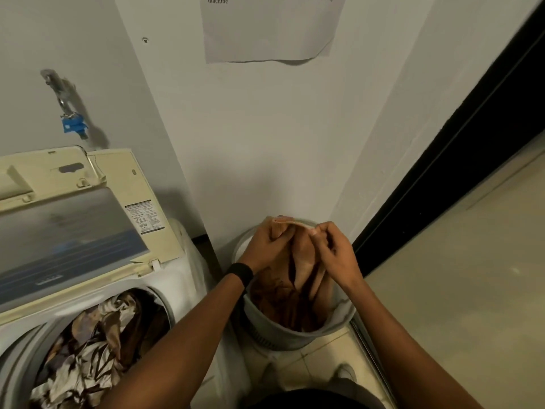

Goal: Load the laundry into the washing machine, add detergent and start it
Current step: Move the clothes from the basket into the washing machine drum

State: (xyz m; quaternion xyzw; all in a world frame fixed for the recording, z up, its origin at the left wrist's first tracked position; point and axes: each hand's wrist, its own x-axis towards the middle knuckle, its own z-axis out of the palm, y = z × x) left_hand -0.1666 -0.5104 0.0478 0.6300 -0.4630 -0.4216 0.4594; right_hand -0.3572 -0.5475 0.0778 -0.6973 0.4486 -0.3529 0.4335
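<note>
Laundry basket (283,332) centre stage: left hand (267,242) and right hand (333,255) both pinch a tan garment (305,261) held up over it; open washing machine (177,270), part loaded, stands just left of it.

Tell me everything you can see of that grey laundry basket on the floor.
The laundry basket is round, grey and plastic-looking, with a slotted band near its base. It stands upright on the tiled floor by the wall, right of the open washing machine. Brown clothes lie inside; the left hand and right hand pinch a tan garment hanging into it.
</note>
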